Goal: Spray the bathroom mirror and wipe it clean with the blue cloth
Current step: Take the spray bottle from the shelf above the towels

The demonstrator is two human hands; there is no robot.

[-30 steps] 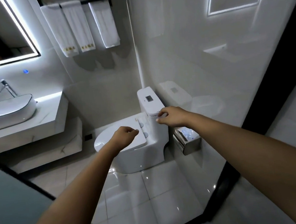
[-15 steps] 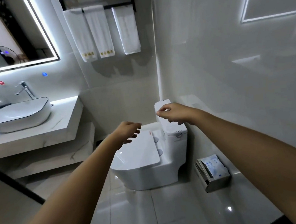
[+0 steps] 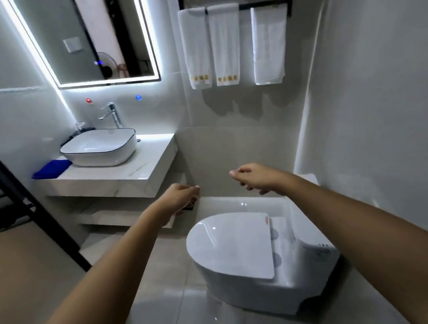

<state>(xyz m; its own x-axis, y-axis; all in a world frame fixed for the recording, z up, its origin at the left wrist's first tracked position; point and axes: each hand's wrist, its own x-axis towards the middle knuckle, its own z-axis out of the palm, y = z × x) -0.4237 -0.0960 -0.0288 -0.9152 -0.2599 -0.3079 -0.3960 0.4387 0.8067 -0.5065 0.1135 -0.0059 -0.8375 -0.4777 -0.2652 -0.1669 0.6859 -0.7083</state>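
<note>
On the left end of the counter (image 3: 119, 177), just beside the white basin (image 3: 99, 147) and touching or nearly touching its side, lies the blue cloth (image 3: 51, 169), folded into a thick pad with one edge at the counter's lip. It looks soft, light and limp, so it should give under the fingers and unfold if lifted by a corner; a pinch across the whole folded stack, from the free edge away from the basin, seems the surest hold. The mirror (image 3: 94, 37) hangs on the wall above the basin, edged with a lit strip; being hard, smooth glass, it probably wants flat, even pressure rather than a push at one spot. No spray bottle shows clearly; a small dark clutter sits behind the basin near the tap (image 3: 111, 115), but it is too blurred to name. Both arms reach forward over the closed toilet (image 3: 246, 250), well apart from the cloth. The left hand (image 3: 176, 201) has its grip loosely curled, fingers drawn in and holding nothing. The right hand (image 3: 258, 179) is likewise half closed and empty, its fingertips pointing left, touching nothing.
</note>
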